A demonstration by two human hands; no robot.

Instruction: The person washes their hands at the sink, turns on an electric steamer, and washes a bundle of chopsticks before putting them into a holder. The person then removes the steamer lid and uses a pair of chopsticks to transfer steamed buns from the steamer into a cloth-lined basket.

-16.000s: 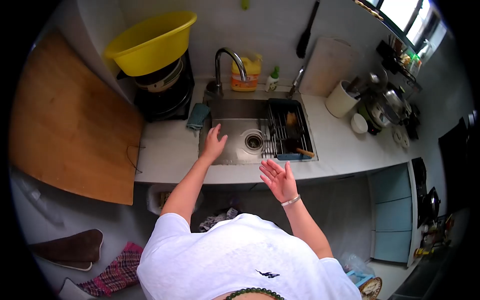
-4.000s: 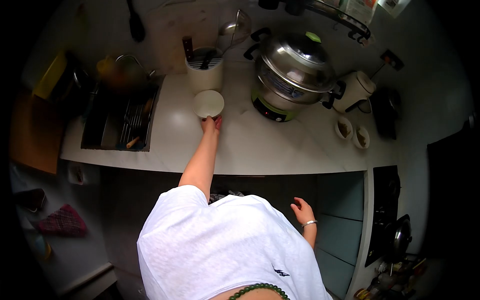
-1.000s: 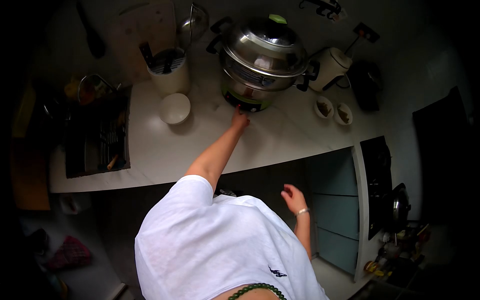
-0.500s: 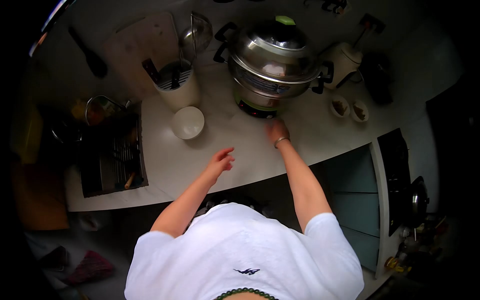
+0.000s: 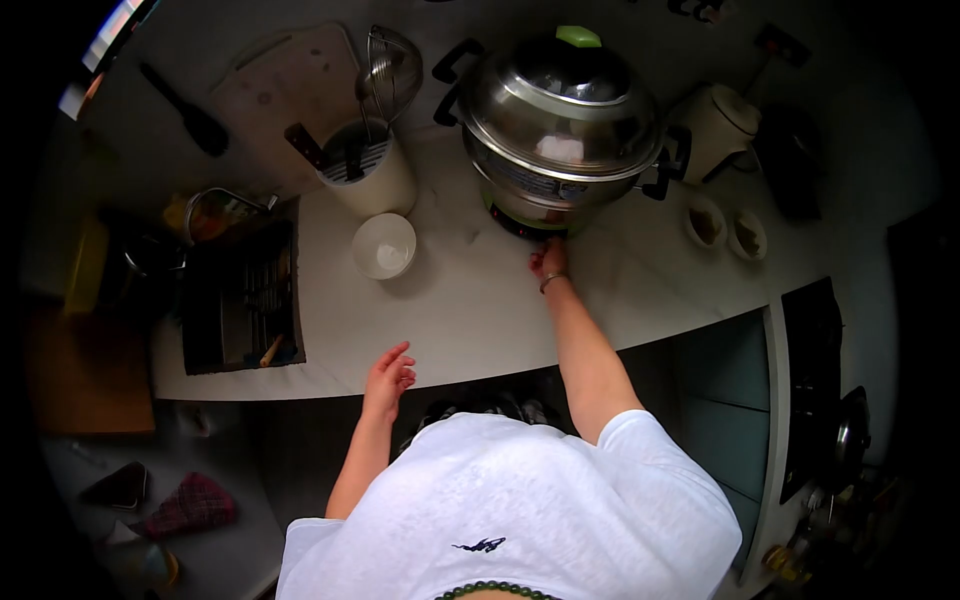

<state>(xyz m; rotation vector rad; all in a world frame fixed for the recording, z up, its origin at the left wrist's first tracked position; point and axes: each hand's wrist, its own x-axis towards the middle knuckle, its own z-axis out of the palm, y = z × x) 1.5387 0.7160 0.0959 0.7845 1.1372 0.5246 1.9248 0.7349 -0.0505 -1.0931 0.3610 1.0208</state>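
A large steel electric steamer with a domed lid, green lid knob and black side handles stands at the back of the counter. At the lower front of its base, my right hand reaches the dark control panel, which shows small red lights. One finger points up to the panel's edge, the others are loosely curled, and nothing is held; exact contact is hard to make out. My left hand hovers near the counter's front edge, fingers apart, holding nothing. Nearest to it is a white bowl.
Behind the bowl stands a white utensil holder with knives and a whisk. A sink opens at left. On the right are two small dishes with brownish contents, a cream kettle and a dark stove.
My right hand has moved up against the steamer's control panel. My left hand has drawn back toward my body and left. The view has shifted slightly.
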